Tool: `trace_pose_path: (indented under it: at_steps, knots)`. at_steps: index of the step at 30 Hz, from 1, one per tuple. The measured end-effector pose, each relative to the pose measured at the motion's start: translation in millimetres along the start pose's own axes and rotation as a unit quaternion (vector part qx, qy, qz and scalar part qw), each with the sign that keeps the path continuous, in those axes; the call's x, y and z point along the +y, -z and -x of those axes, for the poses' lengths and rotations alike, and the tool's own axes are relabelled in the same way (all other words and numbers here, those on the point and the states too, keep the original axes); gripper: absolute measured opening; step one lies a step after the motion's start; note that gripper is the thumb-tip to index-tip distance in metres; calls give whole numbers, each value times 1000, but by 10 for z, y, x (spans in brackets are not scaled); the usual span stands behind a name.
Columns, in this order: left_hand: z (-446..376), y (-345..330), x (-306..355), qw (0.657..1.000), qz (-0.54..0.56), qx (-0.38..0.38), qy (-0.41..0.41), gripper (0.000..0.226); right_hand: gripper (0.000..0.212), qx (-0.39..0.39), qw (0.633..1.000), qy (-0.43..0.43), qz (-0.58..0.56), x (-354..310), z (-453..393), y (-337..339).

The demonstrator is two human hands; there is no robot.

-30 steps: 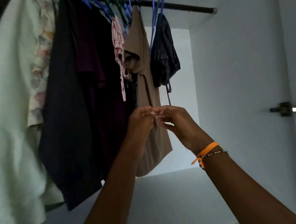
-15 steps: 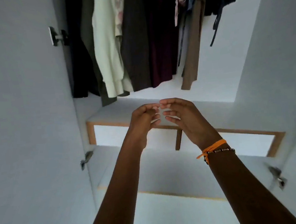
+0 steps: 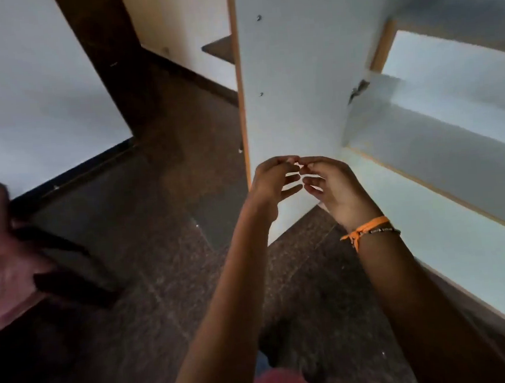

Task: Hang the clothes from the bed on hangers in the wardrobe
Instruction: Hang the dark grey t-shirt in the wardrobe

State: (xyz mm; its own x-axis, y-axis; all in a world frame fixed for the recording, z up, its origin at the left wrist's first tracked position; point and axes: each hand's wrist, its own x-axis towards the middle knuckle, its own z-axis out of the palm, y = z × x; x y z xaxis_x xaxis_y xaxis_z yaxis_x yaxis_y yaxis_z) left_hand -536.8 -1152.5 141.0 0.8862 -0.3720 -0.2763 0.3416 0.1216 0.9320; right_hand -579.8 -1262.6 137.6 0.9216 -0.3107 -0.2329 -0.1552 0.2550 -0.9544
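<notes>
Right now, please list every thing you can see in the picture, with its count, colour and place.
wardrobe door: one, white with a wooden edge, open, centre.
wardrobe shelves: several, white, right.
floor: dark brown, speckled, below.
pink fabric: one, blurred, left edge.
wristbands: orange and dark beaded, on the right wrist.
left hand: fingers curled, holding nothing.
right hand: fingers curled, fingertips meeting the left hand's.

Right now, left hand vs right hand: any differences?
The right hand has an orange band and a beaded bracelet at its wrist; the left hand has a bare wrist. Left hand sits before the white wardrobe door, right hand nearer the shelves. Both have curled fingers, fingertips meeting, no visible object.
</notes>
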Motion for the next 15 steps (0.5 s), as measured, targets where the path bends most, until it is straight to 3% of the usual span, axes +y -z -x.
trace_pose_path:
  at_steps: [6,10,15]
  knots:
    - [661,1997,-185,981,54,185,13,23,28,-114,986,-124,-5,953,223,-1907]
    - [1253,3436,-126,961,82,265,4,17,29,-207,964,-166,21,1495,406,-3361]
    - [2217,5019,12,904,101,415,-15,15,25,-303,929,-209,36,2051,860,-5127]
